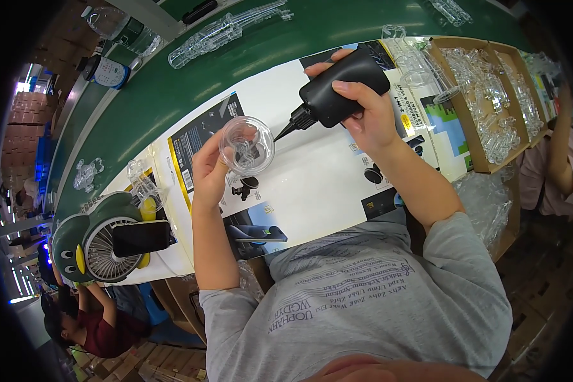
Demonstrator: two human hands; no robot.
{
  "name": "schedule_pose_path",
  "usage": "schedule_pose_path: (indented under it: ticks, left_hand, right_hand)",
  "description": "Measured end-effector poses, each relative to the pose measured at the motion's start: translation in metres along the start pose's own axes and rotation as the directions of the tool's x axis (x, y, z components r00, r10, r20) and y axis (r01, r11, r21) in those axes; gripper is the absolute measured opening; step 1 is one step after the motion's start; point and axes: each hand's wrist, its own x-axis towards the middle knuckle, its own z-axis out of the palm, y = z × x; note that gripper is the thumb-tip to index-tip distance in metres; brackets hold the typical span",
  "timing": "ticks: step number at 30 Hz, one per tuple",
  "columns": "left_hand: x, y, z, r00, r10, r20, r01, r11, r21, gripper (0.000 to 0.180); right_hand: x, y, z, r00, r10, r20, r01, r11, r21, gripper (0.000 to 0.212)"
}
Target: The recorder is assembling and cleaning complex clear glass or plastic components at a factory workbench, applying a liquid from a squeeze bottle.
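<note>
In my left hand (211,167) is a round, clear plastic part (248,145), its circular rim turned up toward me and smaller clear shapes showing inside. My right hand (370,118) grips a black squeeze bottle (347,86) with a long tapered nozzle. The bottle lies tilted, and the nozzle tip (277,139) points left at the edge of the clear part's rim; whether it touches cannot be made out. Both hands are above a white printed cardboard sheet (312,184) spread over the green table.
A cardboard tray (468,114) of clear plastic parts stands at the right. A green fan (102,248) with a black phone (141,239) before it sits at the left. Further off are a clear part assembly (226,35), a water bottle (124,30) and a dark bottle (105,71).
</note>
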Motion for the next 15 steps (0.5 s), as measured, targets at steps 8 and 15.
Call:
schedule_pose_path:
  ticks: [8,15]
  left_hand:
    - [-0.0019,-0.0015,-0.0058,0.992,-0.047,0.114,0.059,0.993,-0.104,0.047]
    - [-0.003,0.0021,-0.0066,0.972,-0.086,0.219,0.129,0.973,-0.191,0.051]
  right_hand:
    - [0.0005,-0.0033,-0.0006,0.997,0.058,0.042,-0.058,0.998,0.0,0.04]
    - [0.0015,-0.0026,-0.0022,0.994,0.086,0.064,-0.088,0.996,0.024,0.041]
